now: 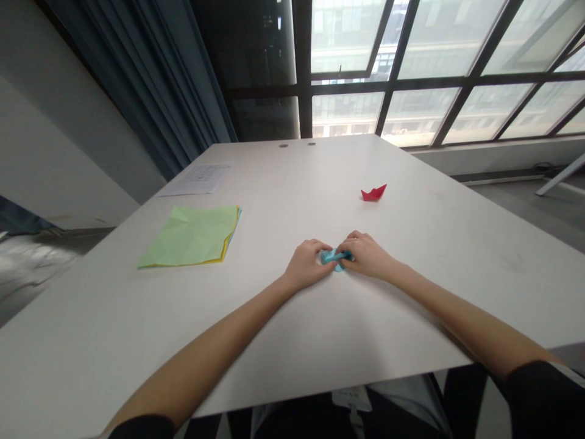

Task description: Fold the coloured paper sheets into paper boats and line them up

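Nearest, at the bottom of the frame, wearing a black sleeve (543, 396) on each arm, with a pale badge (351, 398) hanging at the bottom center against dark clothing. From both lower corners, stretching bare forearms over a white tabletop (388, 329). Just below and right of the frame's center, holding a small folded piece of blue paper (337, 256) between left hand (311, 263) and right hand (365, 255), with the fingers (322, 246) of each drawn in narrow and pinching from opposite sides. Cannot tell the full shape of the folds, partly covered as seen here. Farther on, left of center, can see a green sheet (192, 235) lying on a yellow sheet (225, 251) visible along the front and right edges. Beyond the hands, right of center, can see a red paper boat (375, 194), well apart from the blue paper. Toward the upper left, can make out a printed sheet (196, 178), too small to read. Farthest off, facing a blue curtain (150, 67) at upper left and a dark-framed window (425, 110) across the upper right.
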Demonstrator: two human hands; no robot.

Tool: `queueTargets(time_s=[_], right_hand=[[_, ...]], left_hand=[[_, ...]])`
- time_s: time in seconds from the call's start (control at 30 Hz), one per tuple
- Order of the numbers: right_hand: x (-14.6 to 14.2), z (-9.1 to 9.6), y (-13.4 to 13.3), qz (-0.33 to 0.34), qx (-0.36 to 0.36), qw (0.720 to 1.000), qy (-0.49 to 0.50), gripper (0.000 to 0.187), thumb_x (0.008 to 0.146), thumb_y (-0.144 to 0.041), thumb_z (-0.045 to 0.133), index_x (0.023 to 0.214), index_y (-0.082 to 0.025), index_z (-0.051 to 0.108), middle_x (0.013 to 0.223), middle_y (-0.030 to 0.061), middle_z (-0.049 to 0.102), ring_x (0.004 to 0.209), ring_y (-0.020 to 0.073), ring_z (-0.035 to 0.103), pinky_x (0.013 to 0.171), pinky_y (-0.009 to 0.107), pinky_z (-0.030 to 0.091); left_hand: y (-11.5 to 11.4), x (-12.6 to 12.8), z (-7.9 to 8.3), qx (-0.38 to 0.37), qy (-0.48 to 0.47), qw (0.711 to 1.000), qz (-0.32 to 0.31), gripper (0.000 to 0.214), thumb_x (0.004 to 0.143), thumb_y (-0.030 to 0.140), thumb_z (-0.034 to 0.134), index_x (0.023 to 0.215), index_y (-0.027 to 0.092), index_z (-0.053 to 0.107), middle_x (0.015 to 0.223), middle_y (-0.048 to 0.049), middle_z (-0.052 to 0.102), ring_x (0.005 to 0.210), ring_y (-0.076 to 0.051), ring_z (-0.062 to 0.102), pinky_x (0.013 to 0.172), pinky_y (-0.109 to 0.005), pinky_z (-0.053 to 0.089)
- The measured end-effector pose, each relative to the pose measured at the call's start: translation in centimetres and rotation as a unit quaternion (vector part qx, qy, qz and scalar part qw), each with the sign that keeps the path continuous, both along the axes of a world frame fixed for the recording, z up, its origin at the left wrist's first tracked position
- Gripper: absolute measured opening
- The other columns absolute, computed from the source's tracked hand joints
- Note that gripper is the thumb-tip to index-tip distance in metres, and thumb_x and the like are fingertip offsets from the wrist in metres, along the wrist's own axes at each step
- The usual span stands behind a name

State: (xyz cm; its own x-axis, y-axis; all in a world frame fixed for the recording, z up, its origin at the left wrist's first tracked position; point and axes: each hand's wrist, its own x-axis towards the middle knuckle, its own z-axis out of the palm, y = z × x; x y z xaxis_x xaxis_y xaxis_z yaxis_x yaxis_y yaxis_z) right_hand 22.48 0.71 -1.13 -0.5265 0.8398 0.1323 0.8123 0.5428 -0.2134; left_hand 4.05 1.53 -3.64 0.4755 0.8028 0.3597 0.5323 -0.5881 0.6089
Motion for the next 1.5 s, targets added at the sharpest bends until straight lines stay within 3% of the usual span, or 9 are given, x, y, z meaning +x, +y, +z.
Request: queueTargets(time_s=[0.43, 0.7, 1.1, 1.2, 1.3, 1.37, 1.5], right_hand=[[-0.3, 0.0, -0.1, -0.013, 0.012, 1.000, -0.014, 0.013, 0.076, -0.027, 0.057, 0.082, -0.022, 0.067, 0.082, 0.0046, 0.067, 0.092, 0.0229, 0.051, 0.073, 0.032, 0.033], [-0.1, 0.6, -0.1, -0.002, 0.022, 1.000, 0.020, 0.019, 0.079, -0.038, 0.056, 0.086, -0.023, 0.067, 0.083, 0.0047, 0.067, 0.093, 0.0226, 0.051, 0.077, 0.034, 0.031], [0.4, 0.8, 0.2, 0.024, 0.043, 0.998, 0.047, 0.018, 0.081, -0.037, 0.056, 0.083, -0.023, 0.067, 0.080, 0.0040, 0.068, 0.089, 0.0215, 0.051, 0.076, 0.033, 0.031], [0.4, 0.8, 0.3, 0.025, 0.042, 0.998, 0.048, 0.016, 0.080, -0.035, 0.057, 0.081, -0.023, 0.068, 0.079, 0.0031, 0.068, 0.088, 0.0209, 0.051, 0.075, 0.033, 0.031], [1.0, 1.0, 0.4, 0.027, 0.046, 0.997, 0.049, 0.016, 0.080, -0.036, 0.057, 0.082, -0.024, 0.068, 0.081, 0.0031, 0.068, 0.088, 0.0206, 0.052, 0.075, 0.032, 0.031], [1.8, 1.4, 0.8, 0.022, 0.051, 0.997, 0.045, 0.016, 0.081, -0.035, 0.057, 0.082, -0.024, 0.068, 0.083, 0.0031, 0.068, 0.088, 0.0204, 0.052, 0.074, 0.032, 0.031], [4.6, 2.2, 2.6, -0.015, 0.066, 0.998, 0.017, 0.015, 0.081, -0.033, 0.055, 0.081, -0.024, 0.067, 0.083, 0.0021, 0.068, 0.082, 0.0187, 0.055, 0.073, 0.031, 0.032]], left_hand=[[0.1, 0.0, -0.1, -0.001, 0.015, 1.000, 0.005, 0.028, 0.068, 0.036, 0.064, 0.090, 0.019, 0.065, 0.090, -0.0048, 0.066, 0.087, -0.020, 0.057, 0.080, -0.032, 0.042], [0.1, -0.1, 0.0, -0.016, 0.012, 1.000, 0.006, 0.030, 0.066, 0.038, 0.065, 0.090, 0.020, 0.065, 0.091, -0.0044, 0.066, 0.087, -0.021, 0.056, 0.081, -0.033, 0.041], [0.2, -0.2, -0.3, -0.007, 0.016, 1.000, 0.003, 0.033, 0.066, 0.041, 0.065, 0.091, 0.019, 0.064, 0.091, -0.0047, 0.066, 0.086, -0.021, 0.056, 0.079, -0.033, 0.042], [0.0, -0.2, -0.2, -0.012, 0.029, 0.999, 0.008, 0.045, 0.066, 0.048, 0.064, 0.100, 0.018, 0.061, 0.096, -0.0063, 0.065, 0.090, -0.022, 0.056, 0.082, -0.034, 0.041], [-0.5, -0.2, -0.3, -0.007, 0.070, 0.997, 0.044, 0.077, 0.065, 0.062, 0.057, 0.125, 0.014, 0.044, 0.114, -0.0134, 0.058, 0.104, -0.028, 0.052, 0.090, -0.041, 0.037], [-1.0, -0.1, -0.4, 0.001, 0.132, 0.989, 0.069, 0.094, 0.065, 0.071, 0.049, 0.134, 0.011, 0.030, 0.130, -0.0191, 0.045, 0.118, -0.033, 0.041, 0.097, -0.048, 0.028], [-1.8, 0.1, -0.4, -0.012, 0.276, 0.958, 0.082, 0.098, 0.068, 0.078, 0.028, 0.139, 0.011, 0.019, 0.145, -0.0164, 0.020, 0.133, -0.034, 0.014, 0.104, -0.055, 0.010]])
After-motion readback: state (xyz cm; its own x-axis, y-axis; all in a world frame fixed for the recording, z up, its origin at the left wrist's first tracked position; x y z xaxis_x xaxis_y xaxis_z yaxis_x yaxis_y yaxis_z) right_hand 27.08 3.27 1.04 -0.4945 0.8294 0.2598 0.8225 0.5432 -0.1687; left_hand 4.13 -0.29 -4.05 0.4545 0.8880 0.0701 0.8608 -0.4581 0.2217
